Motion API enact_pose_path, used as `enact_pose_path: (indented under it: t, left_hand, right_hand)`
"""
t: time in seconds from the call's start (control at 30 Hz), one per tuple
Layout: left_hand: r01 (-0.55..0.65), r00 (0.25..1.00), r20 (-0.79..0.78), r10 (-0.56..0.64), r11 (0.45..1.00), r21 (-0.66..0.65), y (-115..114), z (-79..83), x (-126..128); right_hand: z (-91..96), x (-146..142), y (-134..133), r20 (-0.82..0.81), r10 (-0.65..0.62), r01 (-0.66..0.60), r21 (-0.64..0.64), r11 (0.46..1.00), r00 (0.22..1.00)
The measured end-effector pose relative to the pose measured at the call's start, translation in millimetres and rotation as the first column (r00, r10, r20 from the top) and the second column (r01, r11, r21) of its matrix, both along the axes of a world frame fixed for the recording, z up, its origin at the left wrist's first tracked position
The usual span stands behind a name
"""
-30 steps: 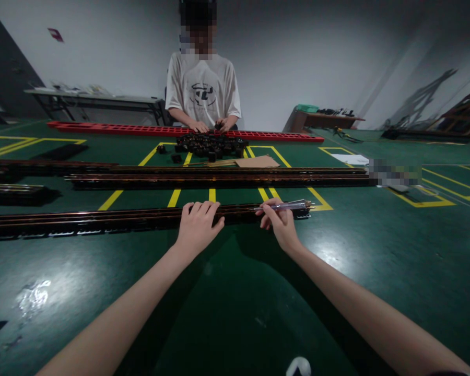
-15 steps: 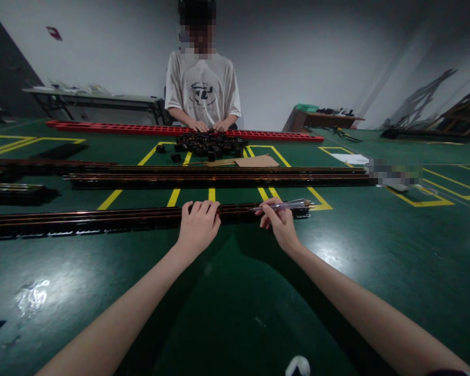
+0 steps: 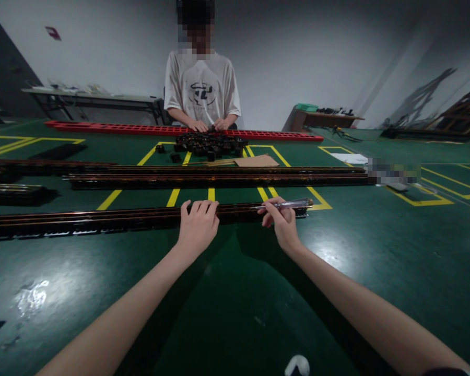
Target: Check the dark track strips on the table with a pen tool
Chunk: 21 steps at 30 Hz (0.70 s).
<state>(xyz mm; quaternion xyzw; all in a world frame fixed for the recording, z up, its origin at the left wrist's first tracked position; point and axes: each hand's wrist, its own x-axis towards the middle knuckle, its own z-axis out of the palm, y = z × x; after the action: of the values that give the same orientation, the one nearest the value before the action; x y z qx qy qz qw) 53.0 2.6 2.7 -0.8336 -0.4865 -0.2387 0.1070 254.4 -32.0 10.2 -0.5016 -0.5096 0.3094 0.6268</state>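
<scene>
A long dark rail [image 3: 102, 219] lies across the green floor in front of me. My left hand [image 3: 198, 225] rests on top of it, fingers curled over its far edge. My right hand [image 3: 281, 222] is closed on a clear-handled screwdriver [image 3: 288, 204], held level along the rail's right end, its tip toward the left.
Two more long dark rails [image 3: 219, 177] lie farther out. Beyond them sit a heap of small black parts [image 3: 209, 143], a cardboard piece [image 3: 256, 161] and a long red rail [image 3: 141, 129]. A person in a white shirt [image 3: 201, 89] faces me, hands at the heap. Yellow floor lines cross the area.
My right hand and the screwdriver have shifted slightly up and to the right. My left hand stays on the rail. The other person's hands have moved a little at the parts heap.
</scene>
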Motion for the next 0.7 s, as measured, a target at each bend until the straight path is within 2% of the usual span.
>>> enact_pose_path:
  t: [0.23, 0.47, 0.7]
  left_hand:
    - [-0.009, 1.000, -0.010, 0.009, 1.000, 0.002, 0.5, -1.0, 0.1]
    - [-0.010, 1.000, -0.008, 0.010, 1.000, -0.004, 0.6, -0.5, -0.2]
    - [-0.005, 1.000, -0.023, 0.005, 1.000, -0.006, -0.8, 1.3, 0.0]
  right_hand:
    - [2.1, -1.2, -1.0, -0.046, -0.034, 0.034, 0.008, 0.999, 0.998]
    - [-0.8, 0.0, 1.9, -0.020, 0.026, -0.027, -0.011, 1.000, 0.999]
    - [-1.3, 0.6, 1.5, -0.003, 0.029, -0.029, -0.015, 0.999, 1.000]
